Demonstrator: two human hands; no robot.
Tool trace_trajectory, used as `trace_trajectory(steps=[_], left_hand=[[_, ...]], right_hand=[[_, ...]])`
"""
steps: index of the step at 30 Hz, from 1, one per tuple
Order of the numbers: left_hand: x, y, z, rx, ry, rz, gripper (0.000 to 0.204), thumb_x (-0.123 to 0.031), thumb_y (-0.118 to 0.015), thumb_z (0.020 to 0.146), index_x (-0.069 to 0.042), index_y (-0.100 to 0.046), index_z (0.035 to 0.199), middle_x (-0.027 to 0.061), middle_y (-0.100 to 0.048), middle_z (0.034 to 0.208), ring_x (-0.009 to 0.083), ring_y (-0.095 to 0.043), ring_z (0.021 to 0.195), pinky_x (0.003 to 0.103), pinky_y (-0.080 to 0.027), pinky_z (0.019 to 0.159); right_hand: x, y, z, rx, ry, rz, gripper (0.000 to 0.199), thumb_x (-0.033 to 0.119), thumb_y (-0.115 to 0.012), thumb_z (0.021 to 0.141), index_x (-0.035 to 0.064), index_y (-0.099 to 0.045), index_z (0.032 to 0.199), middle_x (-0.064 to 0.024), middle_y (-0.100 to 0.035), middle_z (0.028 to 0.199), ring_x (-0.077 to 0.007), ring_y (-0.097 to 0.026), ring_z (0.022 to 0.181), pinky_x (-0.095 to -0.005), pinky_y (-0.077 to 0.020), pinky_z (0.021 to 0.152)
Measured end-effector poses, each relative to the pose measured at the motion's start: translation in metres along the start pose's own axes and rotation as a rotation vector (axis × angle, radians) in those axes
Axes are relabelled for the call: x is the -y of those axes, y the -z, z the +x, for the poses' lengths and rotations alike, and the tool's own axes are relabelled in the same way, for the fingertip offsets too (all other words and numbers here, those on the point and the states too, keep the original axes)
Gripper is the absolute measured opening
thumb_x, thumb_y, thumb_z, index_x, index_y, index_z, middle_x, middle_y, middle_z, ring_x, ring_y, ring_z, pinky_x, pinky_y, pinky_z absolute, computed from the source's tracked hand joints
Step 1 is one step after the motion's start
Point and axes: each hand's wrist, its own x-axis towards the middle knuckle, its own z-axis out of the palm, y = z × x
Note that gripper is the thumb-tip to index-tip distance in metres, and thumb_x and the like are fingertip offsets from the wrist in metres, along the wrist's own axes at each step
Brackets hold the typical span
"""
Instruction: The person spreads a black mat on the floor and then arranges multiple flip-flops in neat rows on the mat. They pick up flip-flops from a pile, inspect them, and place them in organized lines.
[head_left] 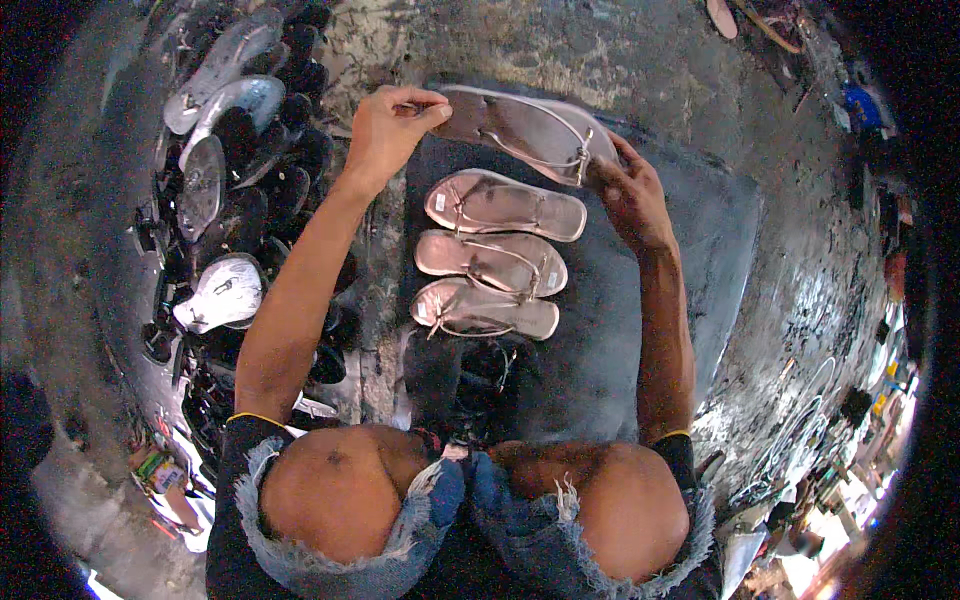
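Stained grey floor (815, 265) fills my feed, a dark mat (600, 345) spread on it. Over the mat's far edge, toward its left corner, I see a sandal (525, 132), its long axis running left to right, toe pointing right. Three others (493, 262) lie along the mat's left edge. The left hand (390, 138) pinches the heel; the right hand (633, 198) grips the toe.

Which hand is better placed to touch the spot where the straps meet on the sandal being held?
Probably the right hand: it holds the end of the sandal nearest where the straps meet. The left hand pinches the opposite end.
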Motion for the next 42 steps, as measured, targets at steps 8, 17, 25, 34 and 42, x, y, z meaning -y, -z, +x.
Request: trace_trajectory(steps=[8,17,25,34,42], left_hand=[[0.029,-0.020,-0.019,0.010,0.290,0.160,0.040,-0.024,-0.093,0.074,-0.003,-0.080,0.106,0.0117,-0.080,0.095,0.0185,-0.075,0.084,0.033,-0.059,0.079],[0.046,-0.025,-0.020,-0.003,0.131,0.307,0.037,-0.025,-0.091,0.075,-0.003,-0.080,0.103,0.0135,-0.079,0.091,0.0249,-0.077,0.083,0.037,-0.060,0.077],[0.036,-0.038,-0.006,0.118,-0.348,0.606,0.053,-0.020,-0.082,0.082,-0.014,-0.070,0.133,0.0150,-0.068,0.120,0.0312,-0.065,0.098,0.040,-0.056,0.083],[0.034,-0.055,0.005,0.381,-0.223,0.377,0.059,-0.020,-0.084,0.075,-0.016,-0.071,0.132,0.0128,-0.058,0.099,0.0311,-0.059,0.095,0.043,-0.055,0.086],[0.035,-0.072,-0.004,0.321,-0.122,0.297,0.057,-0.018,-0.088,0.068,-0.015,-0.075,0.123,0.0107,-0.058,0.106,0.0323,-0.059,0.103,0.045,-0.051,0.092]], right_hand=[[-0.021,0.009,0.023,-0.070,-0.103,-0.392,0.052,0.015,-0.075,0.098,0.0003,-0.056,0.144,-0.0113,-0.070,0.124,-0.0179,-0.069,0.109,-0.0324,-0.0572,0.096],[-0.036,0.004,0.029,-0.062,0.002,-0.385,0.048,0.014,-0.077,0.095,-0.0007,-0.060,0.138,-0.0134,-0.073,0.117,-0.0176,-0.070,0.103,-0.0329,-0.0585,0.093],[-0.045,-0.012,0.013,-0.356,0.133,-1.083,0.045,0.021,-0.079,0.093,0.0090,-0.068,0.134,-0.0165,-0.060,0.142,-0.0290,-0.057,0.129,-0.0467,-0.0466,0.109],[-0.005,-0.004,0.032,0.299,0.435,-1.519,0.090,0.032,-0.080,0.085,0.0217,-0.036,0.163,-0.0052,-0.028,0.172,-0.0354,-0.014,0.161,-0.0593,-0.0119,0.127],[-0.022,-0.003,0.033,0.238,0.316,-1.608,0.095,0.052,-0.070,0.090,0.0126,-0.028,0.166,-0.0072,-0.024,0.174,-0.0329,-0.011,0.162,-0.0567,-0.0028,0.129]])
